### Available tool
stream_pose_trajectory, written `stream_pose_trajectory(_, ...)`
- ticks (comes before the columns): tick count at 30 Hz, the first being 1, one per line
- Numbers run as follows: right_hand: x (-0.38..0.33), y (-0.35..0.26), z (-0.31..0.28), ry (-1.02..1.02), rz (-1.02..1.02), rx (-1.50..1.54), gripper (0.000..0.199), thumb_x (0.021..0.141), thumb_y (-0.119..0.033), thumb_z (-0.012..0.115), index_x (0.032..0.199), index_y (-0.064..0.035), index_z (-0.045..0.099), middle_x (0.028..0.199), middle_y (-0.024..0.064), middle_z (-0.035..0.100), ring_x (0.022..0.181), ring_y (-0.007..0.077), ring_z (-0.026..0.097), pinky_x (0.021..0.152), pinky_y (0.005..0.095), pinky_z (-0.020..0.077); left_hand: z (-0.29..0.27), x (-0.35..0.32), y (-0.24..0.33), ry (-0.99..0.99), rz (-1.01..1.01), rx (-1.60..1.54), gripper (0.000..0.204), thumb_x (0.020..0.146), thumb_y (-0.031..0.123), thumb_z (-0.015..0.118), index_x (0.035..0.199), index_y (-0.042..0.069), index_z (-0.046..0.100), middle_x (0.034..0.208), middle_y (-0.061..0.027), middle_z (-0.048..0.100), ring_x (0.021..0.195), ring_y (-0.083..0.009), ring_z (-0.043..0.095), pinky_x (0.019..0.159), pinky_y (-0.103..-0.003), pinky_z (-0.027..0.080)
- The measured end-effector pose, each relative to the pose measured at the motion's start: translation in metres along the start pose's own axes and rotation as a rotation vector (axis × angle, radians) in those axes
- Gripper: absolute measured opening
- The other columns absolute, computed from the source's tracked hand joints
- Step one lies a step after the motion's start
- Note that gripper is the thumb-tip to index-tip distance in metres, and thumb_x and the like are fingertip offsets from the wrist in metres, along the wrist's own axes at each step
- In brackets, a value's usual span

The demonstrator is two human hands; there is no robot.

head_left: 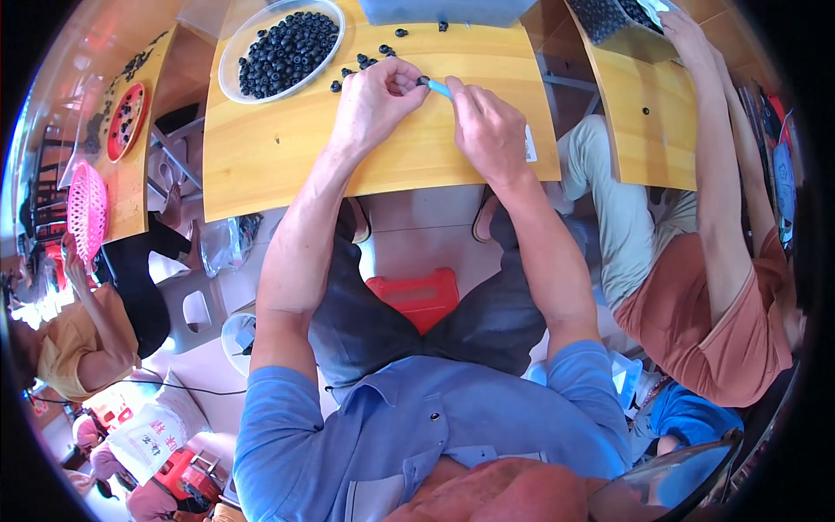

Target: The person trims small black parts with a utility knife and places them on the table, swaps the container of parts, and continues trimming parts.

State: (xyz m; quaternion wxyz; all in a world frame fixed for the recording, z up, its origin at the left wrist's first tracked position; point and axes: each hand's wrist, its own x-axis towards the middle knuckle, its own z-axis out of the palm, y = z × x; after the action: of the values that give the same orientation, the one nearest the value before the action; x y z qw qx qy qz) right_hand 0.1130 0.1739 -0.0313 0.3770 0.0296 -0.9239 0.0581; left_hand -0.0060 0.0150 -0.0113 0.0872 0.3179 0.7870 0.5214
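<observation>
My left hand (376, 97) pinches one small dark round piece (423, 81) at its fingertips, turned toward my right so the two meet. My right hand (487, 129) is closed on a thin light-blue tool (440, 88), tip touching that piece; the hands sit nearly together, steadied on the wooden table (287, 157). At eleven o'clock from my left hand lies a clear shallow bowl (233, 52) heaped with the same dark pieces, close enough to draw from. Loose dark pieces (365, 61) are scattered at twelve. At two o'clock, a neighbour's arm (713, 130) reaches over a separate board.
</observation>
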Motion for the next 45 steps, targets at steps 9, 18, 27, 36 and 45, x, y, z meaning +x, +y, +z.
stream_pose_trajectory(9, 0.004, 0.0, 0.002, 0.02, 0.001, -0.003, 0.031, 0.085, -0.002, 0.066, 0.117, -0.0026, 0.068, 0.079, 0.0058, 0.064, 0.071, 0.0212, 0.068, 0.059, 0.0368, 0.0549, -0.004, -0.002, 0.003, 0.03, 0.001, 0.058, 0.027, 0.086, 0.018, 0.081, 0.103, -0.001, 0.073, 0.087, -0.0063, 0.078, 0.078, -0.0113, 0.074, 0.076, -0.025, 0.06)
stream_pose_trajectory(18, 0.0, 0.029, 0.005, -0.053, 0.173, -0.074, 0.028, 0.089, -0.002, 0.064, 0.117, -0.0041, 0.068, 0.084, 0.0109, 0.069, 0.079, 0.0306, 0.072, 0.064, 0.0435, 0.0563, -0.041, -0.004, 0.005, 0.276, 0.168, 0.0, 0.024, 0.087, 0.015, 0.082, 0.103, 0.0, 0.073, 0.088, -0.0056, 0.078, 0.08, -0.0092, 0.074, 0.077, -0.026, 0.06)
stream_pose_trajectory(27, 0.002, 0.02, 0.01, -0.076, 0.165, -0.022, 0.028, 0.088, -0.001, 0.068, 0.116, -0.0051, 0.069, 0.085, 0.0091, 0.069, 0.075, 0.0285, 0.071, 0.064, 0.0408, 0.0561, -0.109, 0.009, -0.053, 0.581, 0.092, 0.412, 0.029, 0.089, 0.014, 0.08, 0.113, 0.0, 0.073, 0.094, -0.0086, 0.076, 0.081, -0.0151, 0.072, 0.077, -0.03, 0.058)
stream_pose_trajectory(36, -0.002, 0.02, 0.008, -0.069, 0.156, -0.023, 0.025, 0.089, -0.004, 0.068, 0.114, -0.0064, 0.07, 0.084, 0.0082, 0.069, 0.074, 0.0268, 0.07, 0.063, 0.0399, 0.056, -0.076, -0.017, -0.03, 0.081, 0.047, 0.798, 0.022, 0.094, 0.022, 0.072, 0.111, 0.01, 0.075, 0.084, -0.0172, 0.074, 0.079, -0.0361, 0.074, 0.071, -0.046, 0.06)
stream_pose_trajectory(45, -0.002, 0.017, 0.006, -0.076, 0.164, 0.015, 0.022, 0.092, -0.005, 0.066, 0.114, -0.0059, 0.07, 0.085, 0.0084, 0.071, 0.075, 0.0273, 0.071, 0.063, 0.04, 0.0563, -0.076, -0.018, -0.05, 0.034, 0.02, 0.809, 0.024, 0.091, 0.023, 0.074, 0.111, 0.011, 0.074, 0.09, -0.0184, 0.075, 0.087, -0.0365, 0.074, 0.077, -0.048, 0.06)
